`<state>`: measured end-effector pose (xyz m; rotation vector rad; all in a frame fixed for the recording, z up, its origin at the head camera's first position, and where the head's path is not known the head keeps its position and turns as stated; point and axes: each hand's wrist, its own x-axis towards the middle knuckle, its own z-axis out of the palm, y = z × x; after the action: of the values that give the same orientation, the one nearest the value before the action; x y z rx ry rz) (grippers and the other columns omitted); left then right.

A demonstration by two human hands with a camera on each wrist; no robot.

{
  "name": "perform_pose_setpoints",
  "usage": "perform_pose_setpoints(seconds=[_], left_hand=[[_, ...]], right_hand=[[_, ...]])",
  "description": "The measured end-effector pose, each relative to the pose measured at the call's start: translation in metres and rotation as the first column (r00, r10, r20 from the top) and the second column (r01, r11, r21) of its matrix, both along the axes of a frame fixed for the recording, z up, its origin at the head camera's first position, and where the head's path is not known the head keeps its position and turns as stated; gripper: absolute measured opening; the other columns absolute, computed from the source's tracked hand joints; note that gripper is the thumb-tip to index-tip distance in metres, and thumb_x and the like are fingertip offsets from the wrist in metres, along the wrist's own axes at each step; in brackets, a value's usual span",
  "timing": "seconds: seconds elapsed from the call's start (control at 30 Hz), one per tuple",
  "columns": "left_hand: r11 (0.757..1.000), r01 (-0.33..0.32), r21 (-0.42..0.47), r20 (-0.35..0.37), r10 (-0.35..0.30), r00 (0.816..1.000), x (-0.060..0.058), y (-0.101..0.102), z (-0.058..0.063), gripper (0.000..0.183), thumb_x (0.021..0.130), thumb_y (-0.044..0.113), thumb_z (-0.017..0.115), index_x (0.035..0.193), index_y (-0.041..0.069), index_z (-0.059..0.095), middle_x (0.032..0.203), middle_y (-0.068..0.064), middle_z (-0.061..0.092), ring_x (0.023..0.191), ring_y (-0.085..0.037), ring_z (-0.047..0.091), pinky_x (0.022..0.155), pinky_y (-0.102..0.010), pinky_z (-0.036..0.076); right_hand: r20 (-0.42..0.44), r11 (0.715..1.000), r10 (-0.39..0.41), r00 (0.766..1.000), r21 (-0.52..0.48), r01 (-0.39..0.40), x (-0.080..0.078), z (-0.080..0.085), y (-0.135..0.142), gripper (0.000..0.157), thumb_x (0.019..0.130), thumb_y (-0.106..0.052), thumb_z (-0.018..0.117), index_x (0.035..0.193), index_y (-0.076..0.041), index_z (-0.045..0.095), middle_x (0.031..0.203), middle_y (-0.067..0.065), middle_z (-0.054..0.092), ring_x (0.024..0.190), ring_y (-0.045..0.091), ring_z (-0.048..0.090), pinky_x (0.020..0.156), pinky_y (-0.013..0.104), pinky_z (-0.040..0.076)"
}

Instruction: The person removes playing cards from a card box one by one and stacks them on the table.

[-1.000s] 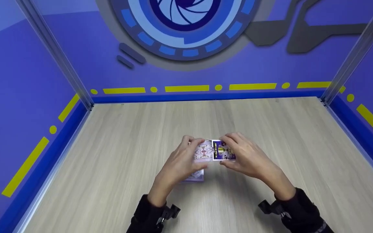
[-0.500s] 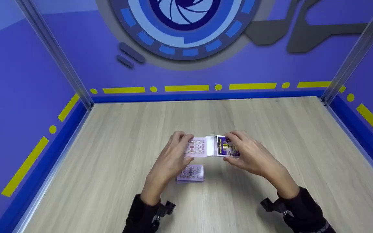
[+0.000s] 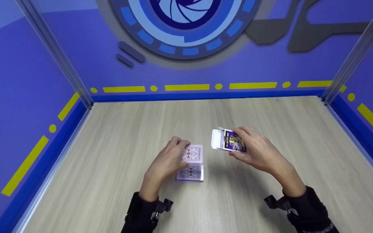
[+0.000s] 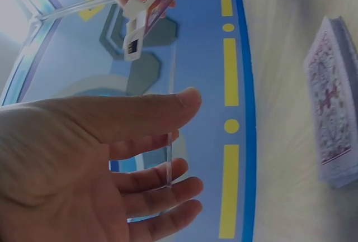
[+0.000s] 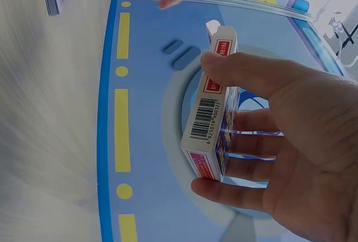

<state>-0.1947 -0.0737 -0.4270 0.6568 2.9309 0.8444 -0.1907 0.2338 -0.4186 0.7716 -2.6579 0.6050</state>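
Note:
Fingers and thumb of my left hand point(image 3: 165, 161) pinch a pale pink patterned playing card point(image 3: 193, 153). In the left wrist view the card shows edge-on as a thin line. Just nearer to me, a deck of similar cards point(image 3: 190, 172) lies flat on the table. Over on the right, my right hand point(image 3: 264, 153) grips a small purple-and-white card box point(image 3: 235, 141). Its white end flap point(image 3: 216, 139) stands out toward the left. The right wrist view shows a barcode on the box's side, with the thumb across that side. What the box contains is hidden.
The wood-grain table point(image 3: 125, 136) is bounded by a blue back wall point(image 3: 186, 76) with yellow marks. Side walls rise at the left and right, with metal posts point(image 3: 60, 61) in the corners.
My left hand has drawn the card out leftward from the box and brought it down near the deck. My right hand has moved the box right and away, tilting it slightly.

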Motion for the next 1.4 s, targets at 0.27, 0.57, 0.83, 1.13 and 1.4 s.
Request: perform_pose_setpoints(seconds=[0.27,0.57,0.83,1.13,1.4], left_hand=[[0.992,0.02,-0.126,0.148,-0.001,0.989,-0.004,0.012,-0.02,0.067,0.074,0.005,0.089,0.135,0.005,0.063,0.126,-0.012,0.057,0.117,-0.029,0.055,0.101,-0.044,0.049],[0.975,0.051,-0.218,0.182,-0.011,0.983,-0.004,0.018,-0.034,0.065,0.07,0.009,0.091,0.129,0.004,0.065,0.116,-0.01,0.058,0.108,-0.027,0.055,0.101,-0.047,0.048],[0.973,0.057,-0.224,0.187,-0.014,0.982,-0.005,0.021,-0.038,0.071,0.065,0.013,0.096,0.129,0.004,0.065,0.116,-0.009,0.058,0.11,-0.028,0.054,0.101,-0.048,0.046],[0.97,0.057,-0.235,0.204,-0.008,0.979,-0.006,0.021,-0.045,0.069,0.063,0.012,0.097,0.125,0.003,0.067,0.108,-0.008,0.057,0.105,-0.027,0.054,0.097,-0.047,0.048],[0.953,0.04,-0.3,0.173,0.013,0.985,-0.006,0.022,-0.047,0.061,0.063,0.009,0.097,0.116,0.001,0.068,0.104,-0.011,0.055,0.102,-0.029,0.052,0.088,-0.047,0.052]], right_hand=[[0.009,1.0,-0.012,1.0,0.015,0.012,0.001,0.001,0.0,0.068,0.084,-0.03,0.087,0.138,-0.003,0.058,0.13,0.016,0.06,0.104,0.027,0.061,0.079,0.044,0.055],[-0.003,0.999,-0.014,1.0,0.031,0.014,0.001,0.002,-0.001,0.066,0.083,-0.032,0.087,0.136,-0.004,0.06,0.127,0.014,0.063,0.105,0.027,0.062,0.08,0.044,0.055],[-0.001,0.999,-0.012,1.0,0.034,0.012,0.001,0.002,-0.001,0.066,0.083,-0.032,0.088,0.136,-0.004,0.061,0.126,0.014,0.063,0.103,0.026,0.062,0.08,0.043,0.054],[0.003,0.999,-0.023,1.0,0.037,0.023,0.002,0.003,-0.001,0.068,0.082,-0.033,0.089,0.137,-0.004,0.06,0.126,0.014,0.064,0.104,0.026,0.062,0.081,0.044,0.055],[-0.003,1.0,-0.009,1.0,0.029,0.009,0.001,0.004,0.0,0.067,0.083,-0.033,0.088,0.137,-0.004,0.061,0.125,0.013,0.064,0.102,0.024,0.062,0.08,0.042,0.055]])
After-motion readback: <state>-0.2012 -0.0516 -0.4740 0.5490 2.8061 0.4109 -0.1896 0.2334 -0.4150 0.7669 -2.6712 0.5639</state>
